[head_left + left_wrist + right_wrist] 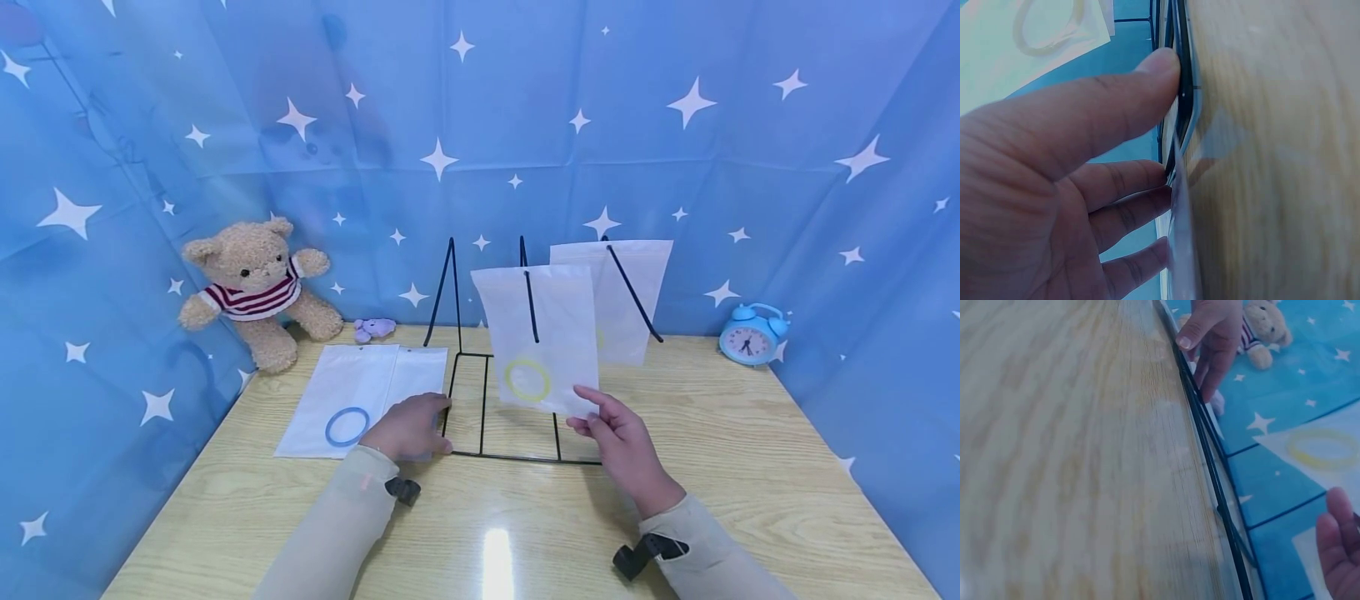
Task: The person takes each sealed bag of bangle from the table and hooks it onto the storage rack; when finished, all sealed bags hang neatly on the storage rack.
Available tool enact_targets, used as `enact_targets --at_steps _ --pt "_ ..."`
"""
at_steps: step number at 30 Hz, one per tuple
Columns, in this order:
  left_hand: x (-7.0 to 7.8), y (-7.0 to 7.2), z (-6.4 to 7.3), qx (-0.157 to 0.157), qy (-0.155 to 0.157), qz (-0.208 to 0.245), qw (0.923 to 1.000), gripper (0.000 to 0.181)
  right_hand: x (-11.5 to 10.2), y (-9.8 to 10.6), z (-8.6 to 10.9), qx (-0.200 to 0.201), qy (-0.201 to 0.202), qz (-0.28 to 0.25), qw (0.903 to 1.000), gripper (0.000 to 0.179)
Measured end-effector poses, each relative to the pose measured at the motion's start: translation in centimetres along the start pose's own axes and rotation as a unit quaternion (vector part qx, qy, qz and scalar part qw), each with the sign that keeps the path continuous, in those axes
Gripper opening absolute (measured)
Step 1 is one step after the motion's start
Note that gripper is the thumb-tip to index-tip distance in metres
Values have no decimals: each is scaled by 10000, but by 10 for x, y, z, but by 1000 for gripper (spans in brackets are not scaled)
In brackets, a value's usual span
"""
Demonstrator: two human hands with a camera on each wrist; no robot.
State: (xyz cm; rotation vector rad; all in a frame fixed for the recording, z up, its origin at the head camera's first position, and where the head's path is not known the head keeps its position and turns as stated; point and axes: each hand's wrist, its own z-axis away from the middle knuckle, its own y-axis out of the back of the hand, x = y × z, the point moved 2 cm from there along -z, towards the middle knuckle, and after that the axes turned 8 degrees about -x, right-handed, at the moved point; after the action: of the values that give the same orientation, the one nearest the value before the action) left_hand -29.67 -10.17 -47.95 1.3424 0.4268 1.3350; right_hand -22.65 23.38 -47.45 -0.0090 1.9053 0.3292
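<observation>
A black wire rack (517, 457) stands on the table with slanting rods. My left hand (412, 425) holds its near left corner, the thumb at the front wire and the fingertips by the side wire (1175, 125). On the middle rod hangs a white zip bag (536, 321) with a yellow ring (527, 380) showing through. My right hand (617, 433) is at that bag's lower right corner, the fingers fairly straight and touching it. A second white bag (637, 287) hangs behind on the right rod. The left rod (442, 287) bears nothing.
Left of the rack lie white bags (352, 371), one with a blue ring (347, 426). A teddy bear (255, 283) leans at the back left beside a small purple toy (373, 329). A blue alarm clock (752, 335) stands at the back right, before a starry curtain (525, 108).
</observation>
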Motion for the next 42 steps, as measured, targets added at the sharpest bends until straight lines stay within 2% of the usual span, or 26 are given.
enact_targets --at_steps 9,17,24,27,32,36,42 --pt "2 0 0 -7 -23 -19 10000 79 0 1 0 -234 219 -268 9991 45" --pt "1 -1 0 -30 20 -5 10000 79 1 2 2 -519 490 -723 9948 49" --pt "1 -1 0 -37 14 -12 10000 79 1 2 2 -777 616 -683 9927 57" --pt "0 0 1 -46 -3 -32 10000 79 0 1 1 -965 579 -658 9915 61" --pt "0 1 1 -57 -57 -67 9999 79 -2 1 1 -1192 296 -679 9901 69" --pt "1 2 1 -46 -76 -91 9999 79 -3 1 1 -1142 118 -527 9920 71" --pt "1 2 1 -43 -54 -95 9999 79 -2 2 -1 -942 148 -208 9952 69"
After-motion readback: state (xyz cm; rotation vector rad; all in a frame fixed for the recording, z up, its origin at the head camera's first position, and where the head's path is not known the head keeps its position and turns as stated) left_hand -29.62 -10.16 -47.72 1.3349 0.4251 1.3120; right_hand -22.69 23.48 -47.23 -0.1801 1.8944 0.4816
